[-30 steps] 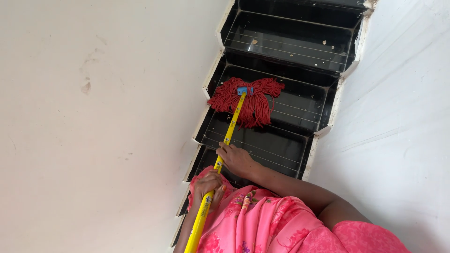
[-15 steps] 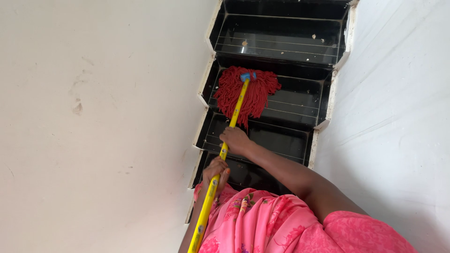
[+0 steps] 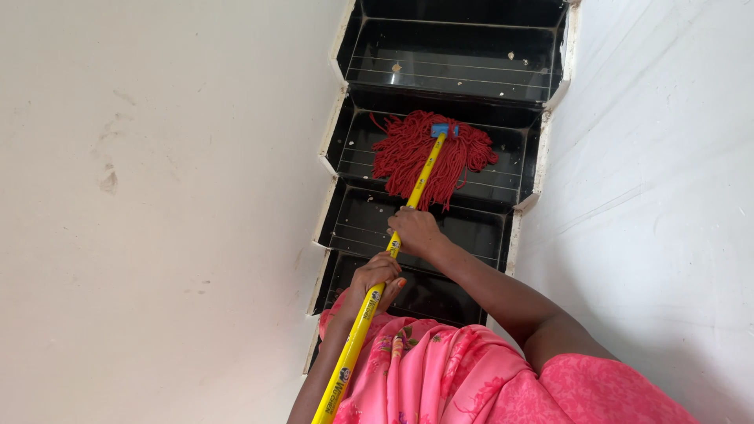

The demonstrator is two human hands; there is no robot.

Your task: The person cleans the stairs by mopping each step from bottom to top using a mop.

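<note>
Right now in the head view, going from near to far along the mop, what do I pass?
Pink garment → left hand on the yellow handle → right hand → red mop head on a black step → next step up with crumbs.

Red mop head (image 3: 430, 155) on yellow handle (image 3: 393, 251) with blue clamp (image 3: 444, 129); glossy black steps (image 3: 455, 59), white-edged; pink floral garment (image 3: 471, 377); white walls (image 3: 157, 196).

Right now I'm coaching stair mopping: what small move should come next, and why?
Probably push the mop head up onto the next step. Pale crumbs lie there, while the red strands already cover the step below. Both hands, right and left, grip the yellow handle, so a short forward push should do.
</note>
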